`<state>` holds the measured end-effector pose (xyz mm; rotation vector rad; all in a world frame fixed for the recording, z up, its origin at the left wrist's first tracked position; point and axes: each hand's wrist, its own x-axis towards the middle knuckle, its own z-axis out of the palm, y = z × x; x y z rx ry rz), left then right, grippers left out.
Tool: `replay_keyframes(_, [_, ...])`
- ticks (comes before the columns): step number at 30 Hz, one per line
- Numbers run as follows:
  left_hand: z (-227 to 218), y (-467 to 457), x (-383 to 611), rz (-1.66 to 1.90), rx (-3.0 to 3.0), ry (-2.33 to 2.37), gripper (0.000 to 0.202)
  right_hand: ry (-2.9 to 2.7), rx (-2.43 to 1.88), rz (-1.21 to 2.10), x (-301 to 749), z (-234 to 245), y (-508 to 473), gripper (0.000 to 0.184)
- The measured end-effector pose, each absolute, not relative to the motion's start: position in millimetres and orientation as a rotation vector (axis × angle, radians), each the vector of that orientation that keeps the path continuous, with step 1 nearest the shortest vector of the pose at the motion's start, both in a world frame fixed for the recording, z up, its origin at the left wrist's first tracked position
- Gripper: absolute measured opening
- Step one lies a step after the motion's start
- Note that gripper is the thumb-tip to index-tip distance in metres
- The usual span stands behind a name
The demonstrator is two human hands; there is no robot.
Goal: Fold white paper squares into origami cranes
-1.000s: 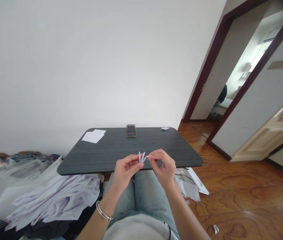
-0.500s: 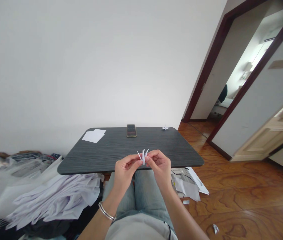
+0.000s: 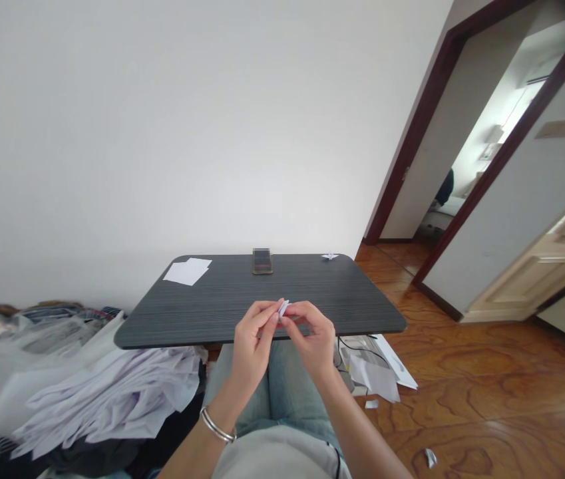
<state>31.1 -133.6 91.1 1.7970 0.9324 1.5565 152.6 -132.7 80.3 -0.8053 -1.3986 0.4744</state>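
Between my two hands is a small piece of folded white paper (image 3: 283,308), held above the near edge of the dark table (image 3: 227,293). My left hand (image 3: 256,329) pinches it from the left with thumb and fingers. From the right, the thumb and forefinger of my right hand (image 3: 313,330) close on it too. The fingertips cover much of the paper, so its full shape is hidden. A folded white paper figure with spread points (image 3: 330,255) sits at the table's far right corner. Flat white paper sheets (image 3: 187,271) lie at the far left.
A phone (image 3: 262,261) stands at the table's back edge by the wall. White and dark clothes (image 3: 112,399) are heaped at the left below the table. To the right, papers (image 3: 375,376) and a cable lie low, and a paper scrap (image 3: 430,458) is on the wooden floor.
The folded paper's points stood fanned out before; now they are pressed together and tilted between my fingers. Both hands have shifted slightly left.
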Motion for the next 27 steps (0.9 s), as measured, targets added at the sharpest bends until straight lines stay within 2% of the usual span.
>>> replay_keyframes(8, [94,-132,27,1.547,1.866,0.99,0.022,-1.475,-0.855,0.331,152,84,-135,0.015])
replay_keyframes(14, [87,-134,31,1.613,1.757,1.013,0.013,-1.449,-0.873,0.282,149,84,-136,0.011])
replay_keyframes(19, [88,-135,30,1.663,2.0,0.999,0.008,-1.414,-0.816,0.35,152,81,-136,0.008])
replay_keyframes(27, [91,-135,26,1.892,2.338,0.837,0.012,-1.385,-0.666,0.363,154,73,-136,0.008])
